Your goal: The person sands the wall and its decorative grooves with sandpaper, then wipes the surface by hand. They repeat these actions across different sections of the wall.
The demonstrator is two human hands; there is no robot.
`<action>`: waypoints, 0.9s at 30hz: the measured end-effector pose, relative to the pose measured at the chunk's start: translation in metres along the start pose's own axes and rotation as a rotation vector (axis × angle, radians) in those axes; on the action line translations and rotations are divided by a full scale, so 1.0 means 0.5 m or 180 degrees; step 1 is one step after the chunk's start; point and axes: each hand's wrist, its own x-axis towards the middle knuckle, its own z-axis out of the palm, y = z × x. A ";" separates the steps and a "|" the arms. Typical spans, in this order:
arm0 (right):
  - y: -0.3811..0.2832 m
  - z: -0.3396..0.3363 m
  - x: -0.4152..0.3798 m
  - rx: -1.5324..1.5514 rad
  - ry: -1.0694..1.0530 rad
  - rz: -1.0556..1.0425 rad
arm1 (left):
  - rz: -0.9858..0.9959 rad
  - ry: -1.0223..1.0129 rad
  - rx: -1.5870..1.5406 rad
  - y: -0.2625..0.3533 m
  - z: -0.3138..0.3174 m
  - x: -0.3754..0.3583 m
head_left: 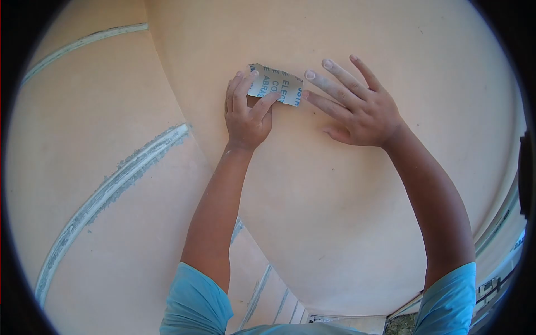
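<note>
A piece of sandpaper, its printed backing facing me with blue lettering, is up against the peach-coloured wall. My left hand grips it at its left end, fingers over the upper left and the thumb along its lower side. To the right of the sheet, my right hand has its fingers spread, with whitish dust on several of them. One of its fingertips comes right up to the sheet's right edge.
A pale strip with rough grey edges crosses the adjoining surface at left, and another strip lies above it. A corner line runs between the two surfaces. Railings or frames show at the lower right.
</note>
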 end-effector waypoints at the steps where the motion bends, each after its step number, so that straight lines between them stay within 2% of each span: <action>1: -0.008 0.003 0.006 0.0161 -0.0185 -0.0240 | -0.0013 0.0211 0.0061 0.003 0.001 -0.002; 2: -0.017 0.005 0.010 0.0302 -0.0381 -0.0468 | -0.0004 0.0274 0.0023 0.008 0.002 -0.008; 5: -0.063 0.041 0.040 0.0490 -0.0707 -0.0396 | -0.0237 0.0356 0.0235 0.003 0.006 -0.028; 6: -0.066 0.044 0.046 0.0415 -0.0689 -0.0432 | -0.0297 0.0128 0.0162 -0.007 0.006 -0.040; 7: -0.072 0.047 0.053 0.0391 -0.0873 -0.0134 | -0.0363 -0.0119 0.0100 -0.012 0.002 -0.037; 8: -0.078 0.048 0.058 0.0382 -0.1059 0.0168 | -0.0360 -0.0068 0.0114 -0.015 0.005 -0.035; 10: -0.078 0.043 0.055 0.0279 -0.1128 0.0083 | -0.0561 0.0571 -0.0385 -0.009 0.015 -0.025; 14: 0.009 0.006 0.066 -0.0131 -0.1305 -0.0126 | -0.0683 0.0429 -0.0054 -0.007 0.004 -0.012; 16: 0.080 -0.023 0.099 -0.0681 -0.1352 0.0411 | -0.0850 0.0219 0.0089 -0.005 0.003 -0.013; 20: 0.270 0.007 0.143 -0.1478 -0.0038 0.2231 | -0.1255 -0.0006 0.0221 0.004 0.001 -0.004; 21: 0.284 0.021 0.170 -0.1469 -0.0027 0.2191 | -0.1411 -0.0193 0.0310 0.007 0.001 -0.001; 23: 0.277 0.034 0.235 -0.1560 -0.0039 0.2842 | -0.1634 -0.0338 0.0440 0.009 -0.002 0.001; 25: 0.196 0.078 0.295 -0.1137 -0.0262 0.2449 | -0.1748 -0.0627 0.0469 0.009 -0.003 0.003; 26: 0.141 0.110 0.310 -0.1447 -0.0470 0.1717 | -0.1782 -0.0611 0.0456 0.006 -0.005 0.003; 27: 0.080 0.137 0.316 -0.1222 -0.0639 0.1063 | -0.1768 -0.0690 0.0475 0.005 -0.007 0.004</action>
